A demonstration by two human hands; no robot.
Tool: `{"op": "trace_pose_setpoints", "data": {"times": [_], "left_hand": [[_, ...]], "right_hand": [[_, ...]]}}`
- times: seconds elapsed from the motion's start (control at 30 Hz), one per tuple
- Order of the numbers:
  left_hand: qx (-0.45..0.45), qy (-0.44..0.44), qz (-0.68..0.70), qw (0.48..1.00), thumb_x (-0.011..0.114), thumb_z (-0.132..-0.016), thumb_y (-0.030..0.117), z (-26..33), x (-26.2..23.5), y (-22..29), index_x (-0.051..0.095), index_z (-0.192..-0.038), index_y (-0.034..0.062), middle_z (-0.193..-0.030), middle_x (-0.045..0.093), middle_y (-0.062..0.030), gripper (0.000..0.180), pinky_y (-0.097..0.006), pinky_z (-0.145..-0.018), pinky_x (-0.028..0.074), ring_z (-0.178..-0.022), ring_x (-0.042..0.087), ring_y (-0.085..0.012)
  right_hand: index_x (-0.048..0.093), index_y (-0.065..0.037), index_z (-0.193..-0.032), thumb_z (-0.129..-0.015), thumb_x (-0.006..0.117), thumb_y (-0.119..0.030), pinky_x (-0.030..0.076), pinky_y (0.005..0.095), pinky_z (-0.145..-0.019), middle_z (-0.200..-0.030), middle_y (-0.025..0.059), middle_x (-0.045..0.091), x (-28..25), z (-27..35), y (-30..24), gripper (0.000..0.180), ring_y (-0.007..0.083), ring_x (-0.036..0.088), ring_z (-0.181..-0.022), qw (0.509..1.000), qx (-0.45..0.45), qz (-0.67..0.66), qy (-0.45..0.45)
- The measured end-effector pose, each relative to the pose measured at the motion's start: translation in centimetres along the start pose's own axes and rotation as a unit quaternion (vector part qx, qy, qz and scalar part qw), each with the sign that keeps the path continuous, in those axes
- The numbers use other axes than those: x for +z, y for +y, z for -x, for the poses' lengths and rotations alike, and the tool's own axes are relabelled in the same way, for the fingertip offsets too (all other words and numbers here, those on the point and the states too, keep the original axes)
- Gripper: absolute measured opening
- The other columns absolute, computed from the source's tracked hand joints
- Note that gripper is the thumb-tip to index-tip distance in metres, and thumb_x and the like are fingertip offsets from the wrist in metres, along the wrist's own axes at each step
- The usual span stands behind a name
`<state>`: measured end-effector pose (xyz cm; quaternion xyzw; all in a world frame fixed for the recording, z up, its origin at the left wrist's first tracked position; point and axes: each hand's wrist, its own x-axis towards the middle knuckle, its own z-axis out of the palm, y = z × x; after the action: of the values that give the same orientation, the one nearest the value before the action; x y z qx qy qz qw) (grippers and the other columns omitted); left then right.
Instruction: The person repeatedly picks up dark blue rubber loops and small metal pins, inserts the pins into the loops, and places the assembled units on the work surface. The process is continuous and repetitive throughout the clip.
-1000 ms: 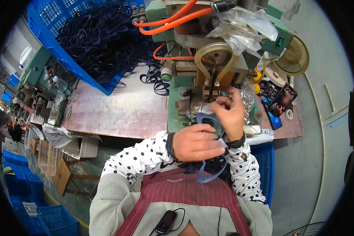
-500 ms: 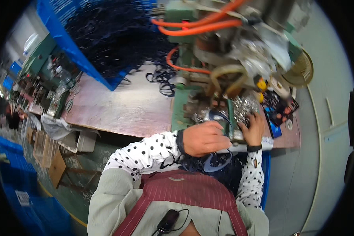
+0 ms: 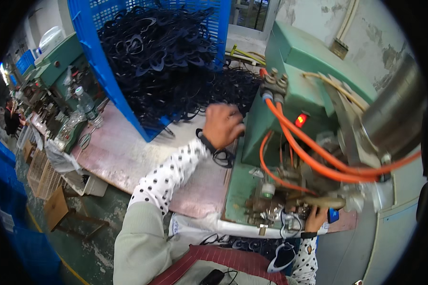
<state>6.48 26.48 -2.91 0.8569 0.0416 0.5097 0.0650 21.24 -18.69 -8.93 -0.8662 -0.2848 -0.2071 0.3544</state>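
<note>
My left hand is over the table at the near edge of a heap of dark blue strap-like loops. Its fingers look bent but are smeared by motion, so I cannot tell if they hold anything. A few loops lie just below that wrist. My right hand is at the front of the green press machine, its fingertips hidden behind machine parts. Beside it a dark blue loop piece sits at the work point. Another loop piece hangs below the table edge.
A blue crate lies tipped with loops spilling out. Orange hoses cross the machine front. Scissors and a plastic bottle are at the left, near another machine. A wooden stool stands on the floor.
My left hand has left the machine's front and moved up and left to the heap of loops. The view has shifted toward the machine's upper part. My right hand remains near the work point.
</note>
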Motion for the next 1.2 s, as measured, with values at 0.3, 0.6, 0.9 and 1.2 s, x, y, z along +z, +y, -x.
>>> {"op": "trace_pose_setpoints", "data": {"times": [0.3,0.6,0.9,1.2], "left_hand": [[-0.509,-0.392,-0.255,0.723,0.049,-0.079,0.078,-6.7,5.1,-20.8,0.028,-0.151,0.0367,-0.162,0.015,-0.0105,0.086,-0.075,-0.107,0.014,-0.143,0.014,-0.0494],[-0.342,-0.504,-0.156,0.778,0.062,-0.080,0.050,-3.1,4.5,-15.8,0.049,-0.137,0.0411,-0.144,0.045,-0.0102,0.059,-0.062,-0.108,0.031,-0.134,0.038,-0.0368],[-0.074,-0.418,-0.060,0.903,0.067,-0.072,0.011,2.7,1.4,-4.8,0.061,-0.125,0.0278,-0.127,0.051,-0.0099,0.056,-0.049,-0.091,0.043,-0.113,0.049,-0.0341],[0.020,-0.462,-0.118,0.879,0.064,-0.072,-0.002,7.3,-5.2,3.1,0.052,-0.134,0.0376,-0.153,0.033,-0.0061,0.075,-0.067,-0.110,0.021,-0.144,0.024,-0.0347]], "right_hand": [[0.061,0.004,-0.103,-0.088,0.062,-0.008,0.047,0.0399,-0.086,-0.099,0.0191,0.064,-0.9,2.1,0.7,0.019,0.0354,0.060,-0.095,0.989,0.139,-0.027,-0.036],[0.063,0.003,-0.099,-0.087,0.063,-0.008,0.048,0.0394,-0.085,-0.096,0.0184,0.065,-0.7,2.4,1.0,0.016,0.0336,0.061,-0.093,0.991,0.128,-0.024,-0.029],[0.067,0.000,-0.095,-0.089,0.063,-0.014,0.046,0.0437,-0.084,-0.094,0.0187,0.065,0.2,-0.1,1.6,0.015,0.0374,0.058,-0.092,0.999,0.024,0.035,-0.001],[0.070,-0.005,-0.092,-0.088,0.064,-0.017,0.046,0.0432,-0.079,-0.089,0.0140,0.066,0.6,-0.3,1.7,0.014,0.0339,0.060,-0.088,1.000,-0.007,0.026,0.005]]}}
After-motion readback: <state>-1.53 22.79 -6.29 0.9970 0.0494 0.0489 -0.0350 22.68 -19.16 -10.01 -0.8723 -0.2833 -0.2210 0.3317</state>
